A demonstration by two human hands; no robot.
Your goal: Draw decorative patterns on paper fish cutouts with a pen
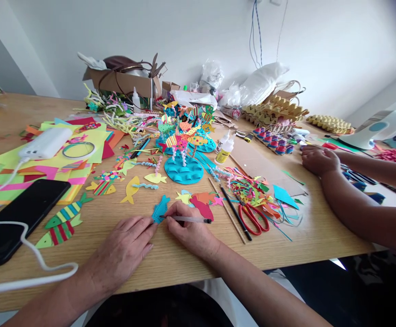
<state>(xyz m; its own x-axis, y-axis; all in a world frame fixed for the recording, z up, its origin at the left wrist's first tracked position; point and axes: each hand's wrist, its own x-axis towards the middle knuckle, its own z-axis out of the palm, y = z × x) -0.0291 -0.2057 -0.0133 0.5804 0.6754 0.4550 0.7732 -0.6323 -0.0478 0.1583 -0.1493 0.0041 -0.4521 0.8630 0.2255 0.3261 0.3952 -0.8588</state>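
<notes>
My left hand [126, 243] lies flat on the table, its fingertips at the lower left edge of a small blue paper fish [160, 208]. A pen [191, 219] with a clear barrel is pinched in my right hand [192, 231], its tip on the fish. Just behind my right hand lie a red paper fish [203, 207] and a yellow one [184, 196]. To its right are a thin wooden stick [227, 211], a black pencil [236, 213] and red-handled scissors [254, 218]. Striped paper fish [61, 231] rest left of my left hand.
Blue wavy bases [184, 170] carry paper fish on curled stems, beside glue bottles [224, 150]. Coloured paper [95, 156], a white power bank [46, 143] and a black phone [20, 218] lie left. Paper scraps [252, 186] lie right, near another person's hands [320, 160].
</notes>
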